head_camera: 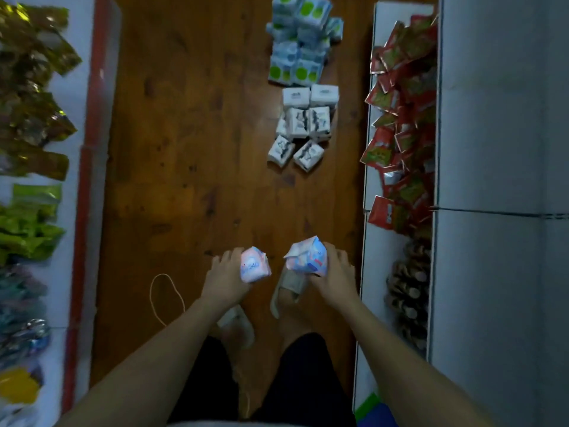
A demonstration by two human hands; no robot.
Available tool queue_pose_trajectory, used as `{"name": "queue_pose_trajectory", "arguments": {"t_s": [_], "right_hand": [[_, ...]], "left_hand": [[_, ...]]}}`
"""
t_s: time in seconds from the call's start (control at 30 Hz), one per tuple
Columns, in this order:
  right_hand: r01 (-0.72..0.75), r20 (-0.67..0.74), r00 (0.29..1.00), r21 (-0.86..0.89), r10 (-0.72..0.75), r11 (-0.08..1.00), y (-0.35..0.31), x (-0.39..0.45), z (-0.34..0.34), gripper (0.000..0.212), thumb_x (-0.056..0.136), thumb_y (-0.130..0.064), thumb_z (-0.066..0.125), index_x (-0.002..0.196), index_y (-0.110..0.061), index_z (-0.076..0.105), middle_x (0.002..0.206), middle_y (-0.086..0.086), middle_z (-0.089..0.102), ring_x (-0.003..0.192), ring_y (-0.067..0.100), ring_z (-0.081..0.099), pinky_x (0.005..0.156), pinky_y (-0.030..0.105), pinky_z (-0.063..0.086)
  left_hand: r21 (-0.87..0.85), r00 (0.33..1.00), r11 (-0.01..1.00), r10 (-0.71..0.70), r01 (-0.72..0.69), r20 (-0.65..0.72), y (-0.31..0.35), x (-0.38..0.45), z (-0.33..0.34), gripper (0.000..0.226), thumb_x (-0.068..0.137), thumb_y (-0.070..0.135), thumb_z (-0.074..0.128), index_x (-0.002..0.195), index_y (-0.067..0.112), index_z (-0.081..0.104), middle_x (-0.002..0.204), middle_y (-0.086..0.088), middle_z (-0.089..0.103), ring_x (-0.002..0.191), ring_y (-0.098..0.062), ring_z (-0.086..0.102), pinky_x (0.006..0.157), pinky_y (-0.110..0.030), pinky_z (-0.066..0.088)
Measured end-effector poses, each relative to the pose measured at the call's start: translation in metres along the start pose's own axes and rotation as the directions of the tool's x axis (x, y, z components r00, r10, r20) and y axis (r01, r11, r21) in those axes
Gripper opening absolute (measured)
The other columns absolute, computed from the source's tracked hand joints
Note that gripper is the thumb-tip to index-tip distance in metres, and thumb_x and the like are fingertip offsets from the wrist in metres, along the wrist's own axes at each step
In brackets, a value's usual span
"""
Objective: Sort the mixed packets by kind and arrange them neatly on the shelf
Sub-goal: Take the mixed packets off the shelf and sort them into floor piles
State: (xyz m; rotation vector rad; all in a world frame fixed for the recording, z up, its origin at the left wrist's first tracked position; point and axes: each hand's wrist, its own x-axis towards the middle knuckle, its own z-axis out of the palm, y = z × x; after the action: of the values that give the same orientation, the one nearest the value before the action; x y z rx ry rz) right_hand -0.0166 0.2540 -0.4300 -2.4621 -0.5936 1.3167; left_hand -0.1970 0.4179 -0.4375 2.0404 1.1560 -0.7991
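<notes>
Two packets [255,266] over seemingly wooden floor [191,149]

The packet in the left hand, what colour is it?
Pink and white with blue print, the packet shows best in the head view.

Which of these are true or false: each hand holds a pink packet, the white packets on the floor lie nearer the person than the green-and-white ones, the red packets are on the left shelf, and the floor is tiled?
1. Each hand holds a pink packet. True: the left hand grips one pink packet, and the right hand grips another pink-and-blue packet.
2. The white packets lie nearer the person than the green-and-white packets. True.
3. The red packets are on the left shelf. False: they fill the right shelf; the left one holds gold and green packets.
4. The floor is tiled. False: the floor is brown wood.
</notes>
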Motion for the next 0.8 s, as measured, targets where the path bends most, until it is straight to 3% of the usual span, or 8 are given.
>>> {"name": "queue_pose_trajectory", "arguments": {"t_s": [0.13,0.27,0.37,0.47,0.57,0.7,0.8], "right_hand": [[-0.067,0.107,0.992,-0.006,0.068,0.998,0.043,0.099,0.023,0.075,0.081,-0.033,0.076,0.142,-0.027,0.033,0.137,0.006,0.039,0.118,0.027,0.051,0.098,0.044,0.049],[-0.081,0.158,0.983,-0.072,0.092,0.994,0.085,0.215,0.072,0.067,0.078,-0.028,0.075,0.133,-0.015,0.038,0.127,0.011,0.049,0.116,0.035,0.053,0.096,0.043,0.043],[-0.111,0.172,0.977,-0.11,0.129,0.988,0.112,0.295,0.111,0.067,0.079,-0.031,0.078,0.126,-0.007,0.038,0.128,0.014,0.053,0.118,0.033,0.055,0.095,0.039,0.042],[-0.057,0.203,0.975,-0.166,0.091,0.984,0.128,0.365,0.14,0.069,0.076,-0.032,0.081,0.123,-0.009,0.036,0.126,0.013,0.051,0.115,0.03,0.055,0.096,0.04,0.042],[0.02,0.187,0.982,-0.126,0.003,0.992,0.131,0.419,0.161,0.065,0.074,-0.027,0.083,0.116,-0.01,0.036,0.116,0.013,0.05,0.104,0.027,0.054,0.095,0.05,0.045],[0.091,0.123,0.99,-0.155,-0.072,0.984,0.122,0.463,0.181,0.049,0.09,-0.02,0.064,0.128,0.001,0.04,0.133,0.024,0.042,0.121,0.038,0.047,0.098,0.04,0.037],[0.105,0.041,0.994,-0.146,-0.1,0.984,0.115,0.472,0.181,0.047,0.095,-0.008,0.048,0.14,0.001,0.035,0.15,0.019,0.025,0.129,0.036,0.043,0.1,0.03,0.034]], "left_hand": [[0.086,0.996,0.993,0.084,-0.084,0.003,0.006,0.103,0.033,0.08,0.074,0.055,0.073,0.138,0.025,0.036,0.125,0.0,0.05,0.112,-0.022,0.046,0.089,-0.037,0.045],[0.201,0.987,0.966,0.156,-0.162,0.048,-0.002,0.232,0.075,0.077,0.078,0.045,0.073,0.14,0.019,0.035,0.127,-0.01,0.045,0.115,-0.03,0.042,0.088,-0.04,0.042],[0.212,0.993,0.97,0.118,-0.122,0.031,-0.018,0.313,0.114,0.077,0.078,0.051,0.073,0.137,0.017,0.038,0.127,-0.014,0.045,0.116,-0.035,0.041,0.087,-0.044,0.042],[0.218,0.996,0.971,0.092,-0.094,0.021,-0.032,0.371,0.149,0.08,0.076,0.057,0.072,0.137,0.017,0.038,0.128,-0.015,0.045,0.117,-0.035,0.042,0.089,-0.046,0.043],[0.235,0.988,0.963,0.148,-0.135,-0.04,-0.04,0.416,0.168,0.076,0.076,0.05,0.073,0.134,0.014,0.041,0.127,-0.018,0.045,0.117,-0.038,0.041,0.084,-0.047,0.043],[0.198,0.959,0.963,0.219,-0.183,-0.18,-0.044,0.456,0.171,0.071,0.075,0.042,0.076,0.13,0.01,0.045,0.123,-0.02,0.046,0.114,-0.04,0.041,0.082,-0.048,0.041],[0.093,0.962,0.983,0.173,-0.157,-0.212,-0.045,0.47,0.166,0.074,0.074,0.03,0.078,0.137,0.013,0.041,0.13,-0.019,0.042,0.119,-0.039,0.038,0.091,-0.047,0.04]]}}
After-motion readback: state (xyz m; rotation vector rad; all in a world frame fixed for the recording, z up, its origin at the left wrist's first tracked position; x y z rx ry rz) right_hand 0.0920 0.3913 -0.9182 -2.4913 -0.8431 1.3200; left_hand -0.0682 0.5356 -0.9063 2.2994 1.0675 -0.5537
